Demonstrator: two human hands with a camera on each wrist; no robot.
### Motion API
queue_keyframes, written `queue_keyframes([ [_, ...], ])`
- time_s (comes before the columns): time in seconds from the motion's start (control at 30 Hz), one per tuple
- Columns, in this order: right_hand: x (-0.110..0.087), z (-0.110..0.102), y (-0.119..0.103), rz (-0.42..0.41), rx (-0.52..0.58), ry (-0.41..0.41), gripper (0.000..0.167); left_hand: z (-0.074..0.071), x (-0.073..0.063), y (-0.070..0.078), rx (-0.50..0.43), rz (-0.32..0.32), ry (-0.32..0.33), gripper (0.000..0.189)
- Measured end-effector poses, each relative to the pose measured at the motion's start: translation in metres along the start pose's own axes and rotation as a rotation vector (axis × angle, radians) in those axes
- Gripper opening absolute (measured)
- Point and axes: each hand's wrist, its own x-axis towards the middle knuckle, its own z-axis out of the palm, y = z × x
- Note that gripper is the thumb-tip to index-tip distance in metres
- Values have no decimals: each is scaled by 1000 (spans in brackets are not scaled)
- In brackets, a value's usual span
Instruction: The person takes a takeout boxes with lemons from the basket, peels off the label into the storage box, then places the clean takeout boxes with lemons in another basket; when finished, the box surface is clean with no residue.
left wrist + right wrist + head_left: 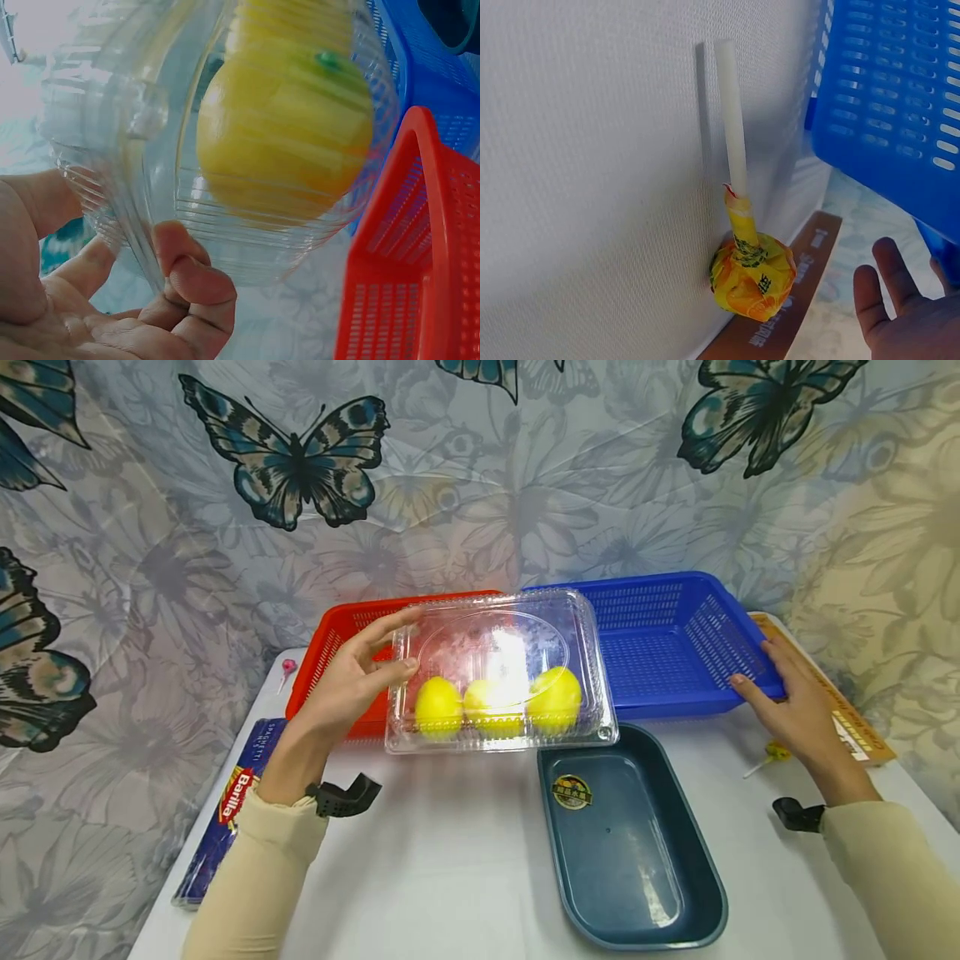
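Note:
My left hand [337,681] grips the left edge of a clear plastic clamshell box [495,610], thumb on the near side. Three lemons [555,702] lie in a row along the tilted box's lower side; one lemon [285,135] shows large through the ribbed plastic in the left wrist view. The box is held up in front of a red basket [330,635] and overlaps a blue basket [652,647]. At the blue basket's right end my right hand [806,714] holds the rim, thumb over the inner side, with other fingers extended outside below it.
A dark teal tray [637,843] with a sticker stands in front. The yellow-wrapped lollipop [754,281] lies near an orange-brown box [862,718] at right. On the left are a blue Barilla spaghetti pack [217,835] and a pink lollipop [288,667]. Butterfly-print cloth [480,527] hangs behind.

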Motion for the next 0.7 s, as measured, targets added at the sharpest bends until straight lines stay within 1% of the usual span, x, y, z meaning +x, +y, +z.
queue_keyframes([
  [0.1, -2, 0, -1, 2, 14, 8, 79, 8, 18, 1, 0, -5, 11, 57],
  [0.23, -3, 1, -2, 3, 35, 6, 78, 17, 38, 0, -16, 3, -4, 57],
  [0.3, -4, 1, -1, 0, 44, 5, 78, 20, 46, 0, -17, 6, -6, 58],
  [0.43, -3, 1, -1, 23, 40, 16, 79, 27, 60, 0, -16, -11, 9, 58],
  [0.53, -2, 2, -2, 39, 30, 31, 79, 33, 71, 2, -24, -13, 17, 57],
  [0.7, -2, 3, 0, 33, 51, 50, 78, 45, 87, 1, -21, -15, 20, 58],
])
